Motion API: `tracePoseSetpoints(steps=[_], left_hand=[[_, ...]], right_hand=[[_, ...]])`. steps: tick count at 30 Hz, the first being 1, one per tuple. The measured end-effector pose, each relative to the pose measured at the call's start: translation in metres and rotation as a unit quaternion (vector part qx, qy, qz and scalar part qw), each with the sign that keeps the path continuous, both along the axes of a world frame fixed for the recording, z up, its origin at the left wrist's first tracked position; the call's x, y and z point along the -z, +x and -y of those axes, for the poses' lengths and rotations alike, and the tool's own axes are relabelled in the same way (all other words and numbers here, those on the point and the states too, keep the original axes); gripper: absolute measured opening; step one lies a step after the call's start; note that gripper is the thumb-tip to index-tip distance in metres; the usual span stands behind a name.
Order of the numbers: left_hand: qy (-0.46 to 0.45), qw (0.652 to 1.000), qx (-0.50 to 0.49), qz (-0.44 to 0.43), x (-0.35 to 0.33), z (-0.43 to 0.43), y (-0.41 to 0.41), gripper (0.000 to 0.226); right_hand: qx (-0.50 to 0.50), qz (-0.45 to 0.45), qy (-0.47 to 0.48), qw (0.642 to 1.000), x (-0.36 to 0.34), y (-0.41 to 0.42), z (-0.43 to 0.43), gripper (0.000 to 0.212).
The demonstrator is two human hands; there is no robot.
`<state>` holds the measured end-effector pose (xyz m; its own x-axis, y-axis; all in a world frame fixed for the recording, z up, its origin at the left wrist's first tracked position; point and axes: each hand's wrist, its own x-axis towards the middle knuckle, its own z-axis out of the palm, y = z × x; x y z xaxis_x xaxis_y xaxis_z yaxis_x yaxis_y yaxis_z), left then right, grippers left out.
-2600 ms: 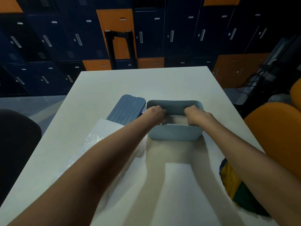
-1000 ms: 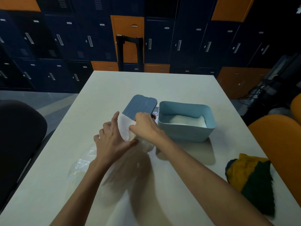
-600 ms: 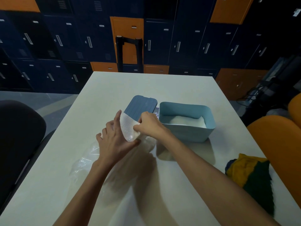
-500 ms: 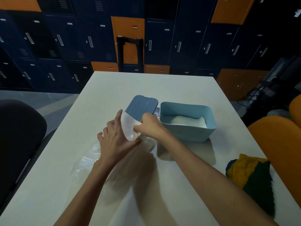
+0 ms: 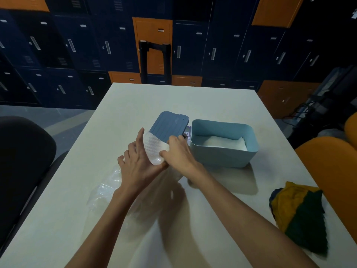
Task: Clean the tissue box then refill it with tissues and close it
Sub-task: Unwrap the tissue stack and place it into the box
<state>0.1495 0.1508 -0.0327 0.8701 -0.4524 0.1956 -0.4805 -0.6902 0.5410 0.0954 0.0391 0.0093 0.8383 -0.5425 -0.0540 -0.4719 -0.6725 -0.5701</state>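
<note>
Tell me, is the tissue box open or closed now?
Open. The light blue box has no lid on it, white tissues show inside, and the dark blue lid sits beside it, on its left.

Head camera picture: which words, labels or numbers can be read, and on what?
No text is readable.
Too small: plates on the dark blue and orange metal lockers.
Blurred: purple printed scrap between the dark blue ribbed lid and the light blue plastic tissue box.
No print visible: white embossed sheet.
</note>
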Motion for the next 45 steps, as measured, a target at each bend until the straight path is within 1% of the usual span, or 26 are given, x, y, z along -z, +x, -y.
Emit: tracePoseSetpoints(steps=[3,8,11,15,19,23,27,30,32,35,36,39,40,42,43,45], left_hand=[[0.0,1.0,0.001,-0.005,0.001,0.001,-0.002,0.11],[0.001,1.0,0.002,-0.004,0.002,0.003,-0.003,0.109],[0.001,1.0,0.0,-0.001,0.002,0.002,-0.004,0.109],[0.004,1.0,0.001,0.005,0.002,0.001,-0.005,0.112],[0.005,1.0,0.0,0.008,0.003,0.001,-0.006,0.113],[0.013,1.0,0.003,0.012,0.006,0.001,-0.008,0.11],[0.035,0.999,0.015,0.005,0.007,-0.001,-0.009,0.112],[0.027,0.999,0.021,-0.003,0.006,-0.003,-0.011,0.112],[0.018,1.0,0.021,-0.011,0.004,-0.004,-0.014,0.113],[0.005,1.0,0.0,-0.019,0.001,-0.004,-0.017,0.113],[0.001,1.0,-0.007,-0.018,0.0,-0.003,-0.017,0.113],[-0.012,1.0,-0.017,-0.009,0.001,-0.003,-0.019,0.112],[-0.017,1.0,-0.018,-0.008,0.001,-0.004,-0.019,0.111],[-0.024,0.999,-0.021,-0.013,0.0,-0.004,-0.021,0.111],[-0.028,0.999,-0.024,-0.017,-0.002,-0.004,-0.021,0.111],[-0.037,0.999,-0.03,-0.026,-0.003,-0.004,-0.021,0.113]], right_hand=[[0.014,-0.001,0.011,1.0,0.003,0.001,0.001,0.02],[0.046,-0.002,0.057,0.997,0.004,0.002,0.005,0.024],[0.046,0.005,0.055,0.997,0.004,0.001,0.005,0.019],[0.037,0.015,0.041,0.998,0.005,0.0,0.005,0.023],[0.055,0.014,0.071,0.996,0.007,0.001,0.007,0.028],[0.041,-0.006,0.08,0.996,0.005,0.001,0.009,0.018],[0.028,-0.007,0.096,0.995,-0.002,0.001,0.013,0.02],[0.013,-0.013,0.125,0.992,-0.018,0.002,0.021,0.016],[0.019,0.012,0.128,0.992,-0.029,0.004,0.029,0.015],[0.049,0.081,0.124,0.988,-0.036,0.005,0.04,0.02],[0.052,0.085,0.131,0.986,-0.036,0.005,0.041,0.025],[0.054,0.021,0.144,0.988,-0.028,0.001,0.037,0.055],[0.058,0.023,0.147,0.987,-0.025,0.002,0.035,0.058],[0.073,0.079,0.177,0.978,-0.022,0.003,0.035,0.056],[0.078,0.117,0.22,0.965,-0.022,0.004,0.036,0.053],[0.07,0.179,0.336,0.922,-0.025,0.006,0.036,0.046]])
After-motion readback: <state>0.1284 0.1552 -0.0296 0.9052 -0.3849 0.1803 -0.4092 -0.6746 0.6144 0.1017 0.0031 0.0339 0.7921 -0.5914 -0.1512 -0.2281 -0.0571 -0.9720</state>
